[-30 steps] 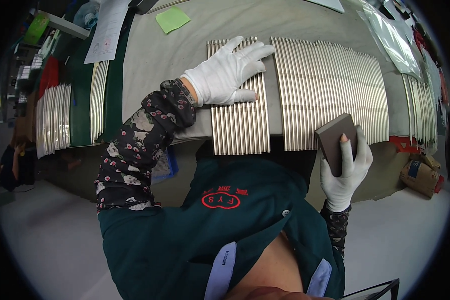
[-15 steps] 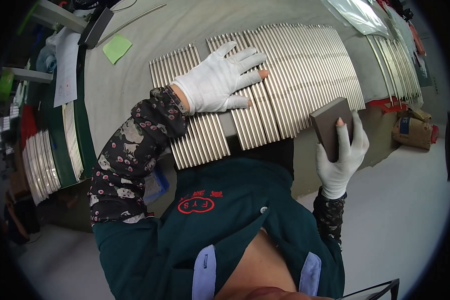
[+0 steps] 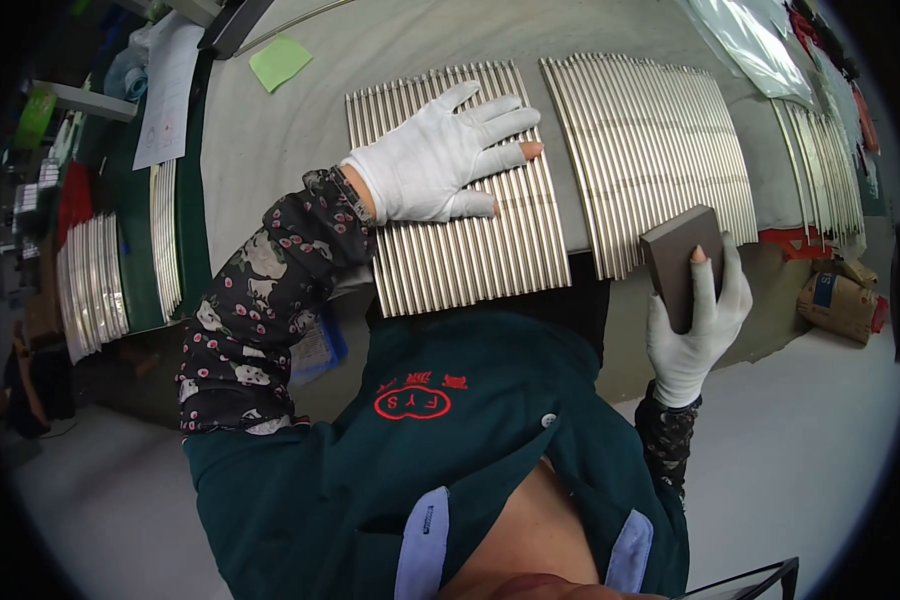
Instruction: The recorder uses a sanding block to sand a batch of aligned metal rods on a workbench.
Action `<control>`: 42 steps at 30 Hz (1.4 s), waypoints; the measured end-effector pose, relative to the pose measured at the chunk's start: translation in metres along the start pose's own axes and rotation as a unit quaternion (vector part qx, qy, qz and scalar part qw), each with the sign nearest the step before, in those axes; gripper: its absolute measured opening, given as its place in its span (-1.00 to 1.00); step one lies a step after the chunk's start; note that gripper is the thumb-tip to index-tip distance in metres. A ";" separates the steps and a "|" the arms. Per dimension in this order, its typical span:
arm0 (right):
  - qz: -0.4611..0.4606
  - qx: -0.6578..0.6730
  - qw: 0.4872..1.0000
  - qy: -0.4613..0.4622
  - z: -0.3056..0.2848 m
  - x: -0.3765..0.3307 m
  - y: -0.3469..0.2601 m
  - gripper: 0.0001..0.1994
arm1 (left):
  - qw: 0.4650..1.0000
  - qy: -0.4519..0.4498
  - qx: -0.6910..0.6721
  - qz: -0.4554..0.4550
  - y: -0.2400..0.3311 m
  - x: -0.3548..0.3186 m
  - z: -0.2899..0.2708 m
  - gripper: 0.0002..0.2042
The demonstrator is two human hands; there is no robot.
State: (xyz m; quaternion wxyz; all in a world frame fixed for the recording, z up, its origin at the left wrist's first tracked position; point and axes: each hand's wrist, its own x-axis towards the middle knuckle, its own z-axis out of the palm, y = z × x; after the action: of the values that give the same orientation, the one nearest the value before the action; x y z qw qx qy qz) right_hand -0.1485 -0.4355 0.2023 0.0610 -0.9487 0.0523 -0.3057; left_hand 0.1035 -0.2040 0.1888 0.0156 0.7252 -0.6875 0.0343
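My left hand [image 3: 440,155], in a white glove with two bare fingertips, lies flat with fingers spread on a group of slim, shiny metal rods [image 3: 470,255]. These rods lie side by side on the table, their near ends reaching its front edge. Across a narrow gap to the right is a second, wider group of metal rods [image 3: 655,150]. My right hand [image 3: 692,345], gloved too, grips a dark grey-brown rectangular block [image 3: 684,262], which I hold tilted at the near right corner of that second group. Whether the block touches the rods I cannot tell.
A green paper note [image 3: 280,63] lies on the pale table [image 3: 270,150] at the far left. More rods [image 3: 820,170] and clear plastic bags [image 3: 745,45] lie at the right. On the left are a printed sheet [image 3: 170,95] and further rods [image 3: 92,280]. A paper sack [image 3: 838,305] stands beyond the right end.
The gap left of my hand has closed: the rods under it have joined the left group. A new gap separates them from the right group. My right hand still holds the block.
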 end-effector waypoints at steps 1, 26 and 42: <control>0.000 0.001 1.000 -0.001 0.001 -0.001 0.001 -0.21 | 1.000 -0.005 0.005 0.000 0.001 0.001 -0.001 -0.30; -0.021 0.009 1.000 -0.004 0.004 0.001 -0.003 -0.25 | 0.999 0.029 -0.013 -0.026 0.007 0.018 0.004 -0.33; -0.034 0.038 0.998 -0.037 0.005 0.019 0.036 -0.23 | 0.998 -0.002 -0.055 -0.040 0.004 0.002 -0.003 -0.31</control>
State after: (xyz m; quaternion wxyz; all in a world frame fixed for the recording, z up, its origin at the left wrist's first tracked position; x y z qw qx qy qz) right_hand -0.1326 -0.4731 0.2037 0.0882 -0.9578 0.0065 -0.2736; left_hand 0.0999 -0.2058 0.1913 0.0553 0.7504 -0.6587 -0.0055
